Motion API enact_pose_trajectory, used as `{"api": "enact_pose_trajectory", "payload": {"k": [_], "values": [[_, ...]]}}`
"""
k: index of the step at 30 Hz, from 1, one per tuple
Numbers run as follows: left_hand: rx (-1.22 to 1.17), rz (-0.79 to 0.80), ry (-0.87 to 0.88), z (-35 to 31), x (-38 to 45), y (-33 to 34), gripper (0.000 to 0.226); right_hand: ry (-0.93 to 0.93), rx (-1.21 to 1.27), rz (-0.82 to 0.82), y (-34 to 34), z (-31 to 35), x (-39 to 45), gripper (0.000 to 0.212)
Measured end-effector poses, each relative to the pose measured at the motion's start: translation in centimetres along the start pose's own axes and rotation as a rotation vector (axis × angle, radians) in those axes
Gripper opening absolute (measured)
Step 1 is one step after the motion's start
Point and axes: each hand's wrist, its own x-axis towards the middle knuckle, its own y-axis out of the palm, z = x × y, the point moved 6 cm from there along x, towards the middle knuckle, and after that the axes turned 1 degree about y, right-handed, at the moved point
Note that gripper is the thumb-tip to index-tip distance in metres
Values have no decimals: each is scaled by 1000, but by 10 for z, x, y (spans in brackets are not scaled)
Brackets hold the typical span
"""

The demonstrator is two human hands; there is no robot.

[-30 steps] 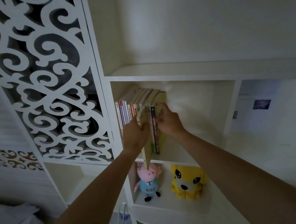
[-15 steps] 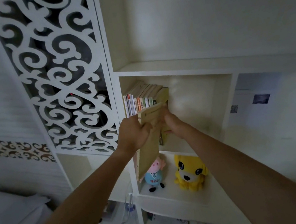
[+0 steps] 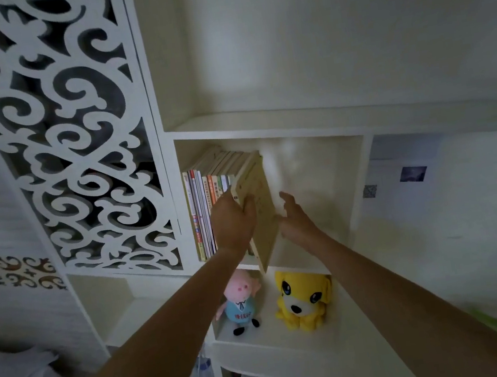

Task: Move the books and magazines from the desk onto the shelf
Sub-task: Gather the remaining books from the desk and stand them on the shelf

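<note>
A: Tan book (image 3: 258, 206) half in, at the right end of the book row (image 3: 209, 194), gripped by the left hand (image 3: 234, 222). Right hand (image 3: 294, 220) loose beside it, holding nothing.

B: Best pushed straight back, kept upright. White shelf (image 3: 302, 256), toy pig (image 3: 241, 302) and yellow dog (image 3: 302, 299) below.

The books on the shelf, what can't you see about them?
All in the head view:
- Spine words on the row of books: too small and dim.
- Lower spines: hidden behind the left hand.
- Tan book: cover print blurred; how far it is in is unclear.
- Desk: out of frame.
</note>
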Motion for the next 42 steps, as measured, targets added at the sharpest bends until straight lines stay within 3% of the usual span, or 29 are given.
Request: {"api": "enact_pose_trajectory", "payload": {"k": [3, 7, 12, 16, 22, 30, 35, 39, 42], "values": [[74, 16, -21, 7, 6, 26, 30, -32, -94, 321, 25, -21, -3, 106], [134, 69, -65, 24, 7, 48, 43, -80, -299, 371, 55, -47, 6, 123], [108, 57, 57, 28, 13, 51, 47, -127, -337, 211, 58, -43, 17, 107], [111, 92, 123, 33, 18, 47, 36, -128, -357, 138, 64, -42, 31, 103], [163, 184, 205, 51, 26, 48, 38, -135, -392, 18, 70, -42, 52, 103], [211, 187, 157, 49, 30, 50, 45, -130, -227, 80, 63, -51, 61, 105], [231, 176, 178, 47, 27, 50, 40, 24, 32, 204, 42, -57, 69, 109], [256, 160, 201, 47, 26, 52, 38, 90, 212, 128, 28, -42, 87, 90], [280, 146, 277, 45, 24, 50, 37, 42, 326, 105, 31, -5, 100, 59]]}}
